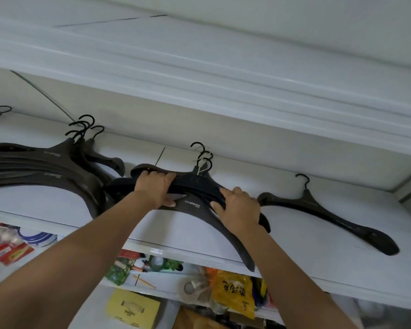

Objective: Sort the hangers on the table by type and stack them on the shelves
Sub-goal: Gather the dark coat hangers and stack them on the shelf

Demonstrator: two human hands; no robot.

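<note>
On the white top shelf (294, 238), the bundle of dark coat hangers (192, 205) lies with its long axis along the shelf's front edge, hooks toward the shelf's back; left hand (153, 189) and right hand (241, 208) each grasp one shoulder, equally near.

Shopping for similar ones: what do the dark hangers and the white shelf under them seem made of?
Hangers: probably moulded plastic, dark brown, matte with a soft sheen; hooks look like thin dark metal. Shelf: smooth white painted or laminated board, unclear which.

Arms raised, left grip (156, 189) and right grip (240, 208) both clasping.
</note>
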